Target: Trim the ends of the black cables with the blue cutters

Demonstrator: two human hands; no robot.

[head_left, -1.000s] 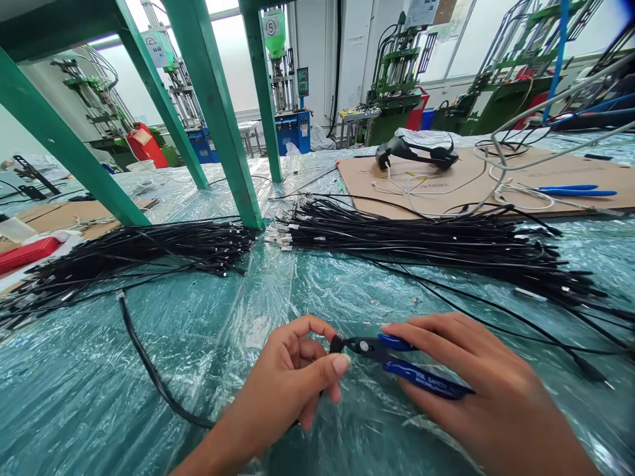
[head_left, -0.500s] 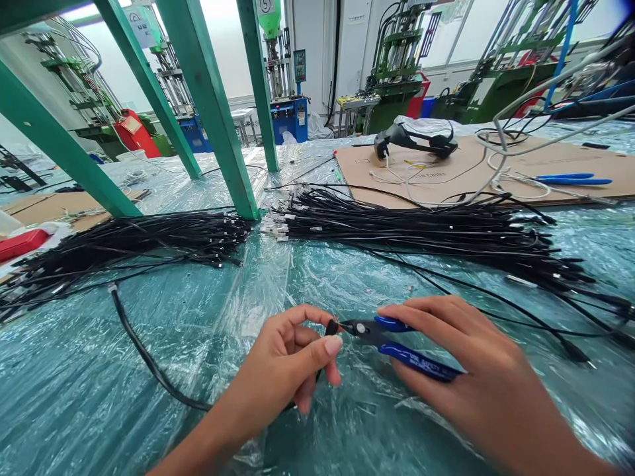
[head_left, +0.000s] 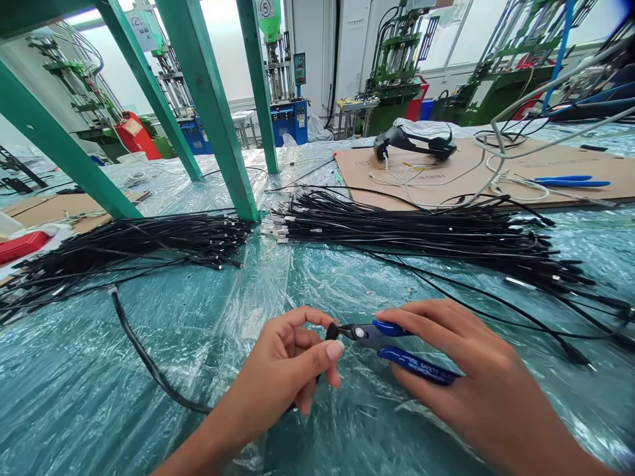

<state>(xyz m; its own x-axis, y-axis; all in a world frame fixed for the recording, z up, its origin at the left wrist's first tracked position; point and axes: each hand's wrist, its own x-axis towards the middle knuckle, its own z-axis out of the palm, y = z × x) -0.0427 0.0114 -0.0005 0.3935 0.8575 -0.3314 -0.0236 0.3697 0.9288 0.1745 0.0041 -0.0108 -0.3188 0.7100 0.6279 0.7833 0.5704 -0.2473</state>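
Between thumb and forefinger, my left hand (head_left: 290, 360) pinches the end of a black cable (head_left: 331, 330). A length of black cable (head_left: 149, 370) runs out to the left from under my left wrist, its pale-tipped end lying on the table. In my right hand (head_left: 471, 370) is a pair of blue-handled flush cutters (head_left: 421, 365), their handles somewhat spread. The cutters' dark tips meet the cable end at my left fingertips. Whether the jaws are closed on it is too small to tell.
Piles of black cables lie at the left (head_left: 149, 241) and right (head_left: 421, 228). Green metal posts (head_left: 213, 112) rise from the film-covered table (head_left: 238, 436). A cardboard sheet (head_left: 466, 175) bears a black headset (head_left: 414, 142), pale wires and blue-handled pliers (head_left: 570, 180). Machines stand behind.
Both hands keep nearly the same pose. The cutters' tips stay at the cable end, shifted only very slightly downward with the view.
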